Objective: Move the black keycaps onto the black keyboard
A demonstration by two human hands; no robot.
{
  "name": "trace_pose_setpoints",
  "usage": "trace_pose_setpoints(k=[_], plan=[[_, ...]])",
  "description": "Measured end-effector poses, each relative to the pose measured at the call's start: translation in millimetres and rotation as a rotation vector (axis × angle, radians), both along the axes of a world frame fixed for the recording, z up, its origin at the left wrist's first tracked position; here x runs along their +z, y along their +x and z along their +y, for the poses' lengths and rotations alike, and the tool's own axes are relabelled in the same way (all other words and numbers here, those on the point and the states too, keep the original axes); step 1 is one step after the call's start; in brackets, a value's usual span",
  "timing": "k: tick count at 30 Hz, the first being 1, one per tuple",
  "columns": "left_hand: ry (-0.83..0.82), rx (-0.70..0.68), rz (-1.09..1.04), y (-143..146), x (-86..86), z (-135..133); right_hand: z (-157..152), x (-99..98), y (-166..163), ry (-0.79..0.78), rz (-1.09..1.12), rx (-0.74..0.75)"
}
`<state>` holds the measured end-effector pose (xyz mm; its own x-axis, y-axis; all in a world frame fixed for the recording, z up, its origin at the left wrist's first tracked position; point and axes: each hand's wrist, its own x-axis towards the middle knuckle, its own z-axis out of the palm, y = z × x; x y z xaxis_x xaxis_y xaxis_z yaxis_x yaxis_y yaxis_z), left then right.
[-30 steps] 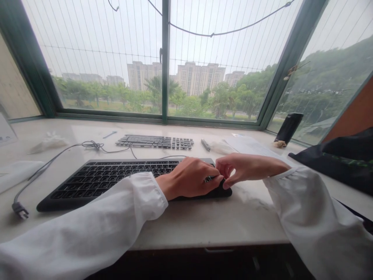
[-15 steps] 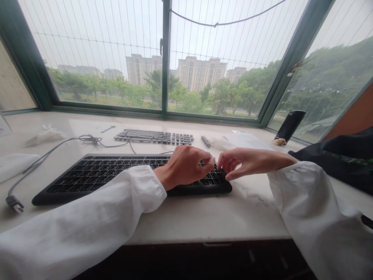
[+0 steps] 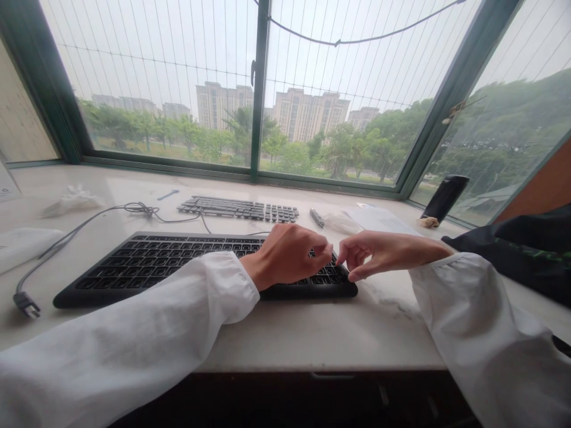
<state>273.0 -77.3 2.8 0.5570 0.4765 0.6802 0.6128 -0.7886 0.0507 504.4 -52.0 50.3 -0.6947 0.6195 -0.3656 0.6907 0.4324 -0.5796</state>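
A black keyboard (image 3: 147,258) with its keycaps off lies on the pale stone sill, bare square key sockets showing. My left hand (image 3: 288,255) hovers over its right part, fingers curled into a pinch near the number pad. Whatever is between those fingertips is too small or hidden to name. At the keyboard's right end is my right hand (image 3: 375,254), its fingers loosely bent and the thumb apart from them. The fingertips are at the keyboard's right edge; whether they press on it I cannot tell. Behind lie the loose black keycaps (image 3: 238,208), laid out in rows.
A grey cable (image 3: 102,211) with a USB plug (image 3: 27,304) runs along the left. Farther back are a blue stick-like tool (image 3: 168,194), a small dark tool (image 3: 316,218), crumpled plastic (image 3: 74,201) and white paper (image 3: 383,219). A black cylinder (image 3: 445,199) leans by the window.
The view has shifted and tilted slightly. Both hands keep nearly the same pose over the keyboard, and nothing is visibly taken up or let go.
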Motion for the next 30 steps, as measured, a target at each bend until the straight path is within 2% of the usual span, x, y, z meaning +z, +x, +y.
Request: trace_pose_setpoints(k=[10,25,30], plan=[[-0.001,-0.018,0.001,0,-0.6,0,-5,0.2,-8,0.128,-0.05,-0.003],[-0.02,-0.032,0.017,1,-1.1,0,-13,3.0,-12,0.415,-0.124,0.042],[-0.001,-0.019,0.015,2,-2.7,1,-14,2.0,-12,0.398,-0.161,0.033]])
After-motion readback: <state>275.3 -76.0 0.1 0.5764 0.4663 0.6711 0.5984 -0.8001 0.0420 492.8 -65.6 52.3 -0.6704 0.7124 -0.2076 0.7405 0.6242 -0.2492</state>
